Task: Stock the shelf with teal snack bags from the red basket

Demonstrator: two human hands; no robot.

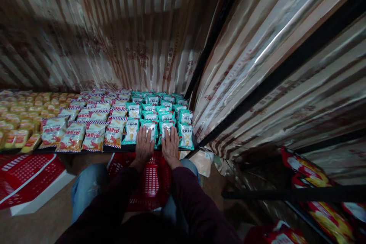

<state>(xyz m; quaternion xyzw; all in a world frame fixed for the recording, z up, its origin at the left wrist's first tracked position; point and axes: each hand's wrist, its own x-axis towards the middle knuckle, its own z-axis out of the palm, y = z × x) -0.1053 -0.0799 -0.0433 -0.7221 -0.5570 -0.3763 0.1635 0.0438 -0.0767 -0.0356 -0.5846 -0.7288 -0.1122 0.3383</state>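
Note:
My left hand (144, 145) lies with its fingers stretched out on the front of a teal-and-white snack bag (153, 126). Beside it, my right hand (170, 145) rests in the same way, fingers extended, against another teal snack bag (165, 124) in the front row. Both bags stand upright on the dark shelf, and the hands partly cover them. More teal bags, such as the front corner bag (186, 135), stand in rows around and behind. Directly left are rows of striped-edge snack bags (93, 135) with orange and red pictures.
Yellow packaged items (21, 137) fill the shelf's left part. A red basket (151, 181) is between my knees, and another red basket (28, 171) is at left. Dark metal posts (220, 122) and patterned sheeting (128, 38) enclose the back and right. Red-yellow packages (326, 217) lie lower right.

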